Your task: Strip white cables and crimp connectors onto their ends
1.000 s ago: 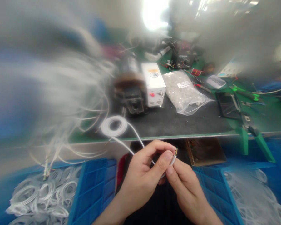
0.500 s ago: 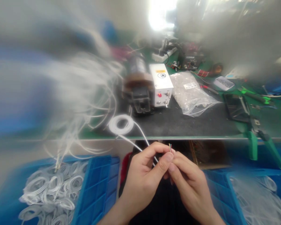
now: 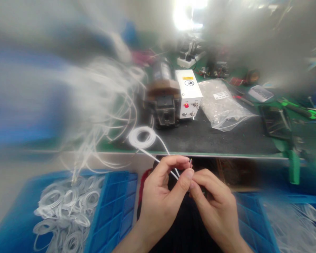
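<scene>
A white cable [image 3: 133, 138] lies in a coil at the table's front edge, and its two free lengths run down behind my left hand [image 3: 163, 196]. Thin coloured wires [image 3: 191, 163] stick up between my fingertips. My left hand is closed in a pinch, with its thumb and forefinger at these wires. Right beside it, my right hand [image 3: 213, 200] is pinched shut at the lower part of the same wires, its fingertips meeting the left thumb. Where the wires pass inside the fingers is hidden.
Behind the coil stand a dark machine [image 3: 164, 102] and a white switch box [image 3: 188, 93]. To their right lies a clear bag [image 3: 223, 103] of small parts. Blue crates [image 3: 113, 203] of coiled cables flank my lap. Green-handled pliers [image 3: 294, 167] overhang the table edge at right.
The view has shifted, so the table things appear farther right. My left forefinger has lifted away from the thumb, and the coloured wires show as a narrower tip.
</scene>
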Demonstrator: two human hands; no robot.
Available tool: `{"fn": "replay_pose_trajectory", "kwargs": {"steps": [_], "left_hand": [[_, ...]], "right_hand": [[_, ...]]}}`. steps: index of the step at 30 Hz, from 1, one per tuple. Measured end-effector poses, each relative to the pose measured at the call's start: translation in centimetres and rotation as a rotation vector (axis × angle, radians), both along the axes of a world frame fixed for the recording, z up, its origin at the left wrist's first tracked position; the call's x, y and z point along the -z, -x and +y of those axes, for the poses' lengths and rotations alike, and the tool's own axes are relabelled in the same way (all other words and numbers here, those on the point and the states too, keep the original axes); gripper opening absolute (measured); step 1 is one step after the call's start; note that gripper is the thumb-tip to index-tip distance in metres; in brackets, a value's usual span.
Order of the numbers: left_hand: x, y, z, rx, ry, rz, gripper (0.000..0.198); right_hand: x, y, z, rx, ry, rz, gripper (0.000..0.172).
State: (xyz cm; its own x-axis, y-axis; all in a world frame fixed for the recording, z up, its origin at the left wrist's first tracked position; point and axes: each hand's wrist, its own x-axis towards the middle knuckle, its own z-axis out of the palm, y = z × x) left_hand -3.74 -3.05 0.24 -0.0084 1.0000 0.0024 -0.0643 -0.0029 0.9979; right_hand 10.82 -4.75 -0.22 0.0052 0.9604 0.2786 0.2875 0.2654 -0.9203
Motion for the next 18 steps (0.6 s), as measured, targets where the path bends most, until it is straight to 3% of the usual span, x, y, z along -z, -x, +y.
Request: {"fn": "replay_pose_trajectory", "kwargs": {"steps": [3, 12, 18], "left_hand": [[0.17, 0.24, -0.02, 0.013, 0.021, -0.023, 0.016], [0.56, 0.87, 0.45, 0.219, 0.047, -0.062, 0.012], [0.56, 0.42, 0.02, 0.158, 0.013, -0.029, 0.013]], "right_hand": [[-0.04, -0.11, -0.05, -0.011, 0.005, -0.001, 0.017], [0.85, -0.78, -0.76, -0.108, 0.084, 0.056, 0.02], [0.35, -0.49, -0.43, -0.011, 0.03, 0.011, 0.016]]}}
